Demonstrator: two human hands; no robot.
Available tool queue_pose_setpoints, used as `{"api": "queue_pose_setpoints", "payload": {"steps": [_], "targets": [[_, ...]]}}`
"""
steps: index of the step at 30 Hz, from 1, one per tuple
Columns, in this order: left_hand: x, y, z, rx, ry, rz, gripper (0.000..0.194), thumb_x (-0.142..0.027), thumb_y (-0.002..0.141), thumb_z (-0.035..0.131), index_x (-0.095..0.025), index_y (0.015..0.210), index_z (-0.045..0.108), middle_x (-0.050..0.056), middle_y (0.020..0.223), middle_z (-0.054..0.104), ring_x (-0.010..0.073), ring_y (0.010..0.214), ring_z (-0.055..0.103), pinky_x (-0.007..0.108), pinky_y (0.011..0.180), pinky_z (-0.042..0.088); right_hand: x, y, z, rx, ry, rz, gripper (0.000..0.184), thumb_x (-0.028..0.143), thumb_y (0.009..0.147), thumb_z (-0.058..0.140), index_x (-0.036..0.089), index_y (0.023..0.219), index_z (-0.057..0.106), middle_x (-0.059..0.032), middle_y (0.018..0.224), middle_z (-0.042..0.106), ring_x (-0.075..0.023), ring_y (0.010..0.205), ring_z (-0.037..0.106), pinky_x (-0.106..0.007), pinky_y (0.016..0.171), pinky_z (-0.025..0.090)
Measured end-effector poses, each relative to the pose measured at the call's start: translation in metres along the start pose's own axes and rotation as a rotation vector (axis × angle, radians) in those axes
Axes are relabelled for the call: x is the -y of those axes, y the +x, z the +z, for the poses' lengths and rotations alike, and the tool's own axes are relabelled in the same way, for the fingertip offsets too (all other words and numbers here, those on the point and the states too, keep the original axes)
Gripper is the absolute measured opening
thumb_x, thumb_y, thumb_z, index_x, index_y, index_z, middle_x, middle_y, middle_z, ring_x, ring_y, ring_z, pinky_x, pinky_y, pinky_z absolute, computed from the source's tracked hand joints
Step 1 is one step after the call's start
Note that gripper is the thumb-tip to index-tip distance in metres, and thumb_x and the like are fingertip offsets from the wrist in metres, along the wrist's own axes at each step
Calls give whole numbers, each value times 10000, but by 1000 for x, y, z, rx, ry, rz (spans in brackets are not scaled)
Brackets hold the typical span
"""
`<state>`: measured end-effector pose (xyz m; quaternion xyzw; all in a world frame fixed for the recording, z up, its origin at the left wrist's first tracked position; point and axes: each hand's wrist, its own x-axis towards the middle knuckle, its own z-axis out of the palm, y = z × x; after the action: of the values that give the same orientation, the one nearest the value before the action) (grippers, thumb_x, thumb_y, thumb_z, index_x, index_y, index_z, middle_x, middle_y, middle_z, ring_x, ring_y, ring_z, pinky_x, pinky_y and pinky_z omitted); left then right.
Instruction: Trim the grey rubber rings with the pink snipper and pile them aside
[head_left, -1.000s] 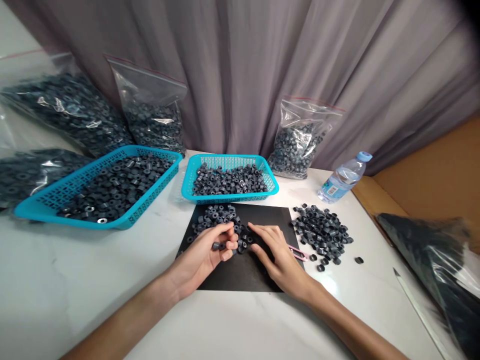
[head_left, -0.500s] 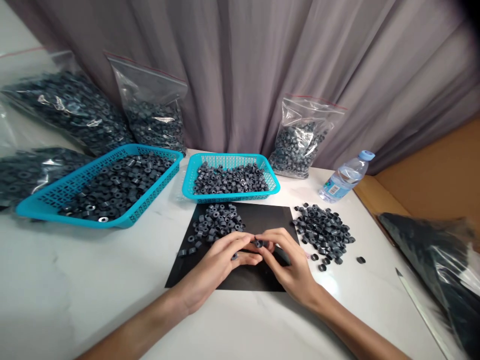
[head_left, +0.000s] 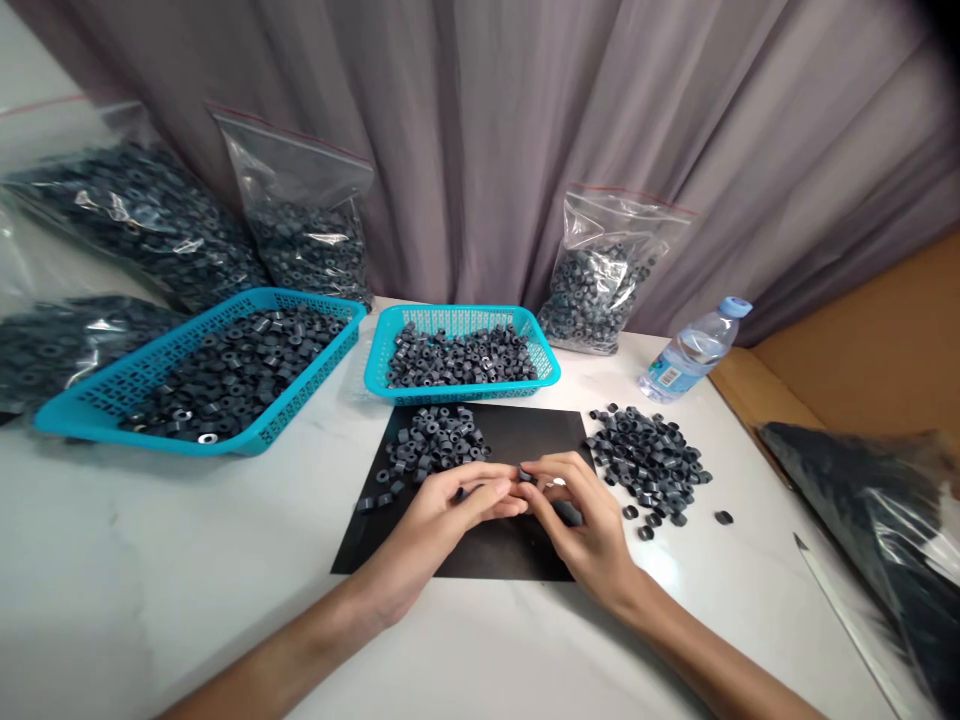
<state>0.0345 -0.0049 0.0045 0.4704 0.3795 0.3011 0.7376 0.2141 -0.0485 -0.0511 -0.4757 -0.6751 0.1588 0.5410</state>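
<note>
My left hand (head_left: 450, 510) and my right hand (head_left: 589, 520) meet at the fingertips above a black mat (head_left: 502, 550). Pinched between them is a small dark grey ring (head_left: 526, 474), partly covered by the fingers. Another dark bit shows in the curl of my left hand, mostly hidden. On the mat, just beyond my left hand, lies a pile of thick-walled grey rings (head_left: 442, 440). To the right of my right hand, thinner black rings (head_left: 652, 460) are heaped on the white table, with a few strays around them.
Two blue baskets of grey rings, a long one (head_left: 247, 440) and a smaller one (head_left: 461, 397), stand behind. Filled zip bags (head_left: 592, 290) lean at the curtain. A water bottle (head_left: 694, 350), a pencil (head_left: 847, 620) and a dark plastic bag (head_left: 862, 520) are on the right.
The ring at my fingertips has turned and shifted slightly up and right. My left thumb has moved in closer, and the fingers of both hands are nearer together.
</note>
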Motion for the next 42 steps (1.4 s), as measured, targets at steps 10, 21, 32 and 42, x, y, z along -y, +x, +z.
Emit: {"api": "queue_pose_setpoints", "payload": {"steps": [10,21,32,42], "targets": [[-5,0,-5,64,-203,-13,281,-137,923,520,-103,1098,737,134,1171,755,291,1182,660,415,1121,429,-5,-4,-2,-158,45,92,177,154,939,610,227,1097,641,-81,1034,578,-173,861,635,-291,670,590],[1,0,-4,57,-258,-60,295,-223,967,507,-70,1062,740,155,1101,773,280,1113,697,396,1118,436,-5,-1,-3,-203,20,168,123,209,950,614,221,1071,635,-64,1040,574,-143,793,644,-285,681,565],[1,3,-2,48,-343,-220,313,-224,962,478,-51,1028,730,164,1068,773,308,1096,702,409,1085,472,1,-3,-3,-191,155,135,136,192,948,601,237,1066,652,-57,1006,571,-141,765,579,-285,659,508],[9,1,-1,73,-346,-231,218,-182,945,533,-99,950,733,114,1102,765,276,1054,715,428,1082,485,2,1,-5,131,429,416,165,347,935,642,220,1031,684,-33,912,665,-120,694,601,-251,647,535]]}}
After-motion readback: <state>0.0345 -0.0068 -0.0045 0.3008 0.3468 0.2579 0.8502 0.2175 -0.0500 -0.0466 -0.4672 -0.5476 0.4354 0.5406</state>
